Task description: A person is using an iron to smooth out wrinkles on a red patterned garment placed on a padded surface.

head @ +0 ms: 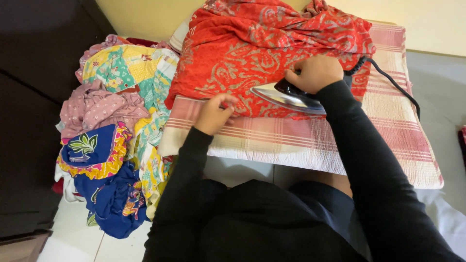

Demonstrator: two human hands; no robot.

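Pink striped pad (310,140) on pale floor | right hand (314,73) grip clamped on iron (286,97); left hand (213,114) pinching red cloth (242,53)

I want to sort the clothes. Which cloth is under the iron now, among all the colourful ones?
The red patterned cloth on the striped pad. The iron rests on it; the other cloths lie piled on the floor.

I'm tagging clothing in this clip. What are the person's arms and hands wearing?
Both arms are covered by long, close-fitting black sleeves that end at the wrists. The left hand and right hand are bare: no gloves, and no rings, watch or bracelets show. The sleeves are plain, without markings.
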